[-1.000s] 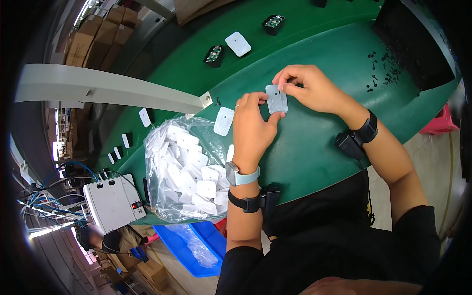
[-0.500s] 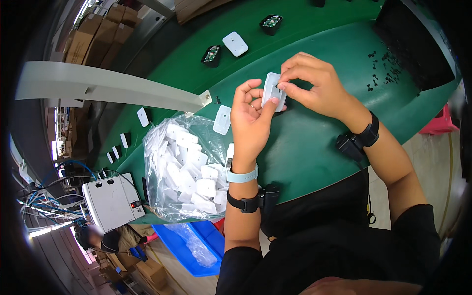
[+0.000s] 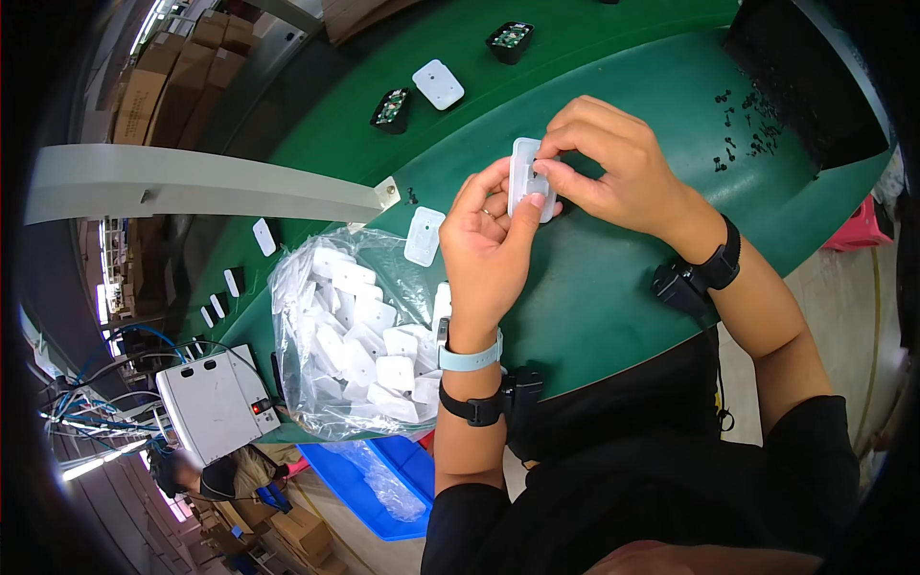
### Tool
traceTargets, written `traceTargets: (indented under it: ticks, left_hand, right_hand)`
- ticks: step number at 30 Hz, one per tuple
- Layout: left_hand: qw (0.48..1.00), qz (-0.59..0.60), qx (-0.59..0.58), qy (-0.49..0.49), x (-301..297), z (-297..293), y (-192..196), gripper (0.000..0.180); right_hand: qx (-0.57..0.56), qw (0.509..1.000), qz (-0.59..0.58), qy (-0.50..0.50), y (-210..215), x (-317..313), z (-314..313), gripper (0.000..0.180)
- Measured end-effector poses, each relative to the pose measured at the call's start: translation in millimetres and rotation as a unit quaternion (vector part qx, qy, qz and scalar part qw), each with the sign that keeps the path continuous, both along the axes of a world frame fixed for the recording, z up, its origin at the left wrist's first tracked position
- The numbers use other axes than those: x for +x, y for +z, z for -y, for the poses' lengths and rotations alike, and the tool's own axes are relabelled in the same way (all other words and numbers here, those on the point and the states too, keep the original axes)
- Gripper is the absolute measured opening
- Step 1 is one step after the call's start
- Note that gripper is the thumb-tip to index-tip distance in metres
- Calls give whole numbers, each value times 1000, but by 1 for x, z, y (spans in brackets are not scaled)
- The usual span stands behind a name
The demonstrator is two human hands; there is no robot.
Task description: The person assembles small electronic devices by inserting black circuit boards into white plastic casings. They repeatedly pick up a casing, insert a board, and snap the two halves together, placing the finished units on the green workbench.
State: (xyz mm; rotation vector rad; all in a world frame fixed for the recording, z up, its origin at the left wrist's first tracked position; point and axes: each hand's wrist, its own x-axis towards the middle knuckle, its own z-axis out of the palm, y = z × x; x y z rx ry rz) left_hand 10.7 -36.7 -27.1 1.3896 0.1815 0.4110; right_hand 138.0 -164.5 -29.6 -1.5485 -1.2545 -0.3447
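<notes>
My left hand (image 3: 487,244) holds a white plastic cover (image 3: 521,182) up over the green table, its thumb across the near end and its fingers behind. My right hand (image 3: 613,163) is closed in a pinch at the cover's face, thumb and forefinger on a tiny black part (image 3: 536,174) that is mostly hidden by the fingertips. Another white cover (image 3: 423,237) lies flat on the table just left of my left hand. Beside my left forearm, a clear plastic bag (image 3: 287,331) is full of similar white covers (image 3: 362,337).
Small black parts (image 3: 762,134) lie scattered by a black tray (image 3: 810,91) at right. Black housings with circuit boards (image 3: 391,111) and a white cover (image 3: 439,84) sit on the far green strip. A metal beam (image 3: 211,177) crosses the left; a blue bin (image 3: 383,484) stands below the table.
The whole view has shifted slightly, with the bag, beam and far-strip pieces now further left. Both hands keep their grip on the cover and the black part, which have barely moved.
</notes>
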Motion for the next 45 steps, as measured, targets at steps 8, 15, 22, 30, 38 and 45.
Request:
traceTargets:
  ticks: [8, 15, 22, 30, 38, 45]
  left_hand:
    - [1000, 7, 0, 13, -2, 2, 3, 33]
    - [1000, 2, -12, 18, -1, 1, 2, 34]
    - [999, -12, -18, 24, -1, 2, 3, 36]
    - [999, -26, -14, 33, -3, 1, 4, 35]
    - [999, -30, 12, 42, -2, 1, 3, 32]
    - [997, -40, 28, 62, -3, 2, 3, 30]
  right_hand:
    - [-19, 999, -33, 25, 0, -4, 0, 13]
    - [-43, 998, -28, 36, 1, -2, 2, 12]
    - [-65, 995, -56, 51, 0, -1, 5, 11]
    - [-83, 992, -68, 70, 1, 1, 7, 11]
    - [-91, 992, -65, 57, 1, -2, 5, 12]
    - [-79, 938, -316, 115, 2, -6, 4, 22]
